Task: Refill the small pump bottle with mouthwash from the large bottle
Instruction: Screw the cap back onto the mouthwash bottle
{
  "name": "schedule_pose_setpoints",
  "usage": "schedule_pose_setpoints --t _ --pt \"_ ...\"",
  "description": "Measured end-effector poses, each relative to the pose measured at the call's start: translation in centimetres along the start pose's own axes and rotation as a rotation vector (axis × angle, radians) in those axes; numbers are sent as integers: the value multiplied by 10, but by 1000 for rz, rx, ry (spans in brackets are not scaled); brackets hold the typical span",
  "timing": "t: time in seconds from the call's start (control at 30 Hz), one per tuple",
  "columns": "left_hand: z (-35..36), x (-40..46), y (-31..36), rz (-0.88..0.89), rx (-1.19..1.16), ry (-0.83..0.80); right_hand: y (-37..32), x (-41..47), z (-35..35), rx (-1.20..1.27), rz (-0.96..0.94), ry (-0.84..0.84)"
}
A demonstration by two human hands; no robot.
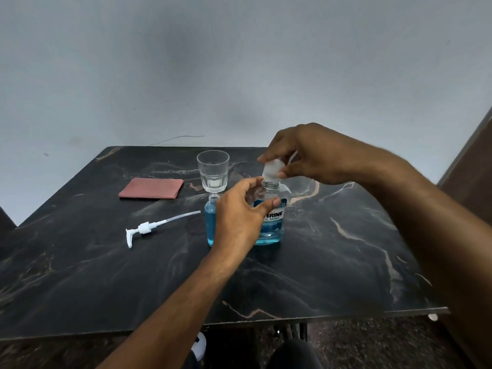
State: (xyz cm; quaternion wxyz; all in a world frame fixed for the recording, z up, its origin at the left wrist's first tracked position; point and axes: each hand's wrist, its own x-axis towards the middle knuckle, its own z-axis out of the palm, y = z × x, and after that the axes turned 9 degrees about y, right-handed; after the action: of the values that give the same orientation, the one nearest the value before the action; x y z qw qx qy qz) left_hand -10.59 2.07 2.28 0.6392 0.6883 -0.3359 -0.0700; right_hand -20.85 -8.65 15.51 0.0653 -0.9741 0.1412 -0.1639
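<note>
On the table (346,249) the left hand (239,217) is wrapped round the large bottle (271,217), so hold it firm while the right hand (306,155), pinching the cap (272,170) just over its neck, stays level; small pump bottle (211,222) sits open alongside, pump (145,227) lying off left.

Counter (346,262): black marble, pale veining, fills lower frame. Drinking glass (213,171): clear, upright, centre of frame. Folded cloth (151,188): reddish-brown, flat, left of glass. Wall (239,62): plain grey, upper frame.
</note>
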Motion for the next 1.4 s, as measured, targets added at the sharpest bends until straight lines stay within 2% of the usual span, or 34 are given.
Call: schedule_pose_setpoints --t 0.2,0.3,0.5,0.6,0.7,0.77,0.87,1.17,1.3,1.4 --pt "-1 1 2 -32 -13 -17 -2 9 1 -66 36 -76" --pt "-1 2 2 -45 -14 -15 -3 13 5 -109 90 -11" --pt "0 2 3 -45 -13 -16 -6 14 20 -371 164 171" --pt "0 2 3 -35 -20 -12 1 10 16 -340 149 182" --pt "-1 1 1 -23 -22 -4 6 7 5 -58 95 65" --pt "-1 2 0 -24 -34 -8 7 7 4 35 41 -13" --pt "0 3 -1 -20 -35 -11 7 8 7 114 58 2" --pt "3 3 -5 17 11 12 3 13 10 64 122 18" --pt "4 2 -4 17 49 28 -1 13 18 -120 108 34" --pt "1 5 -4 15 42 8 -1 11 19 -143 126 79"
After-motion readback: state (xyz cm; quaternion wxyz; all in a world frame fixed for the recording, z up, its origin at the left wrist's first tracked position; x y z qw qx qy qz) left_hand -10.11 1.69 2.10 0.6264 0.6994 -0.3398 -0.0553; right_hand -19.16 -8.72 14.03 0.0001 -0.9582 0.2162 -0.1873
